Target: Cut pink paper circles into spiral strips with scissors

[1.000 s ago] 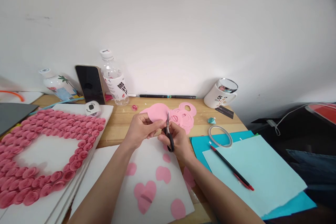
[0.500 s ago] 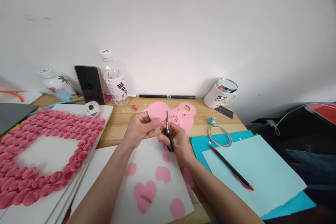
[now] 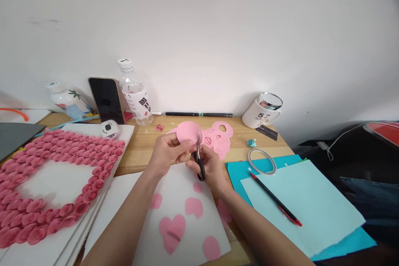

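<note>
My left hand pinches a round pink paper disc by its lower edge. My right hand is closed on small scissors with black handles, whose metal blades reach the disc's right edge. Behind the hands lies a heap of pink paper rings. Under my forearms is a white sheet with pink hearts and rounded pink pieces on it.
A board of rolled pink paper roses lies at left. Behind it stand a phone and a water bottle. At right are a white mug, a tape roll, blue paper and a black-and-red pen.
The disc has shifted slightly to the right and the scissor blades have tilted a little against its right edge. Both hands keep their hold.
</note>
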A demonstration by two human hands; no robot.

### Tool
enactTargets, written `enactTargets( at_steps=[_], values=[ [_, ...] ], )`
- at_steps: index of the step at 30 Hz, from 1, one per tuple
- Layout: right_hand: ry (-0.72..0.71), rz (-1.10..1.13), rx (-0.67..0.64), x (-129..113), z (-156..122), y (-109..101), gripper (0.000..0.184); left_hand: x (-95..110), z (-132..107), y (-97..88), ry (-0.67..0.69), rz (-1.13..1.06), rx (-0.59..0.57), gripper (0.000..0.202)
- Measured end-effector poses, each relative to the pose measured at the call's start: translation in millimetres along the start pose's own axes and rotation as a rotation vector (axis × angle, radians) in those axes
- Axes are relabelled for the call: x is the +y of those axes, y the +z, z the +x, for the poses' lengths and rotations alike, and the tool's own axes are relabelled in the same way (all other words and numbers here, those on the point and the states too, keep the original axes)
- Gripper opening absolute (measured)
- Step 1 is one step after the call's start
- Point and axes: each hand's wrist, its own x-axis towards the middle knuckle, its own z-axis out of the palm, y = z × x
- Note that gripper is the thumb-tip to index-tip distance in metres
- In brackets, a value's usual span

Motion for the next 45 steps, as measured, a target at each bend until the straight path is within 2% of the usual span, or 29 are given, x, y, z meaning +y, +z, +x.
enactTargets(
  at_steps=[7, 28, 34, 45],
  values=[
    [-0.074, -0.029, 0.017, -2.6, 1.3, -0.9, 0.038, -6.4, 1.3, -2.6, 0.052, 0.065, -0.050, 0.025],
    [0.012, 0.017, 0.028, -8.7, -0.8, -0.6, 0.037, -4.7, 1.2, -5.3, 0.018, 0.021, -0.015, 0.025],
    [0.028, 0.050, 0.029, -6.6, -1.0, -1.2, 0.034, -4.1, 1.0, -5.7, 0.013, 0.012, 0.002, 0.031],
    [0.107, -0.003, 0.066, -12.0, -1.8, -0.5, 0.033, 0.8, 2.7, -3.6, 0.071, -0.052, 0.040, 0.030]
  ],
)
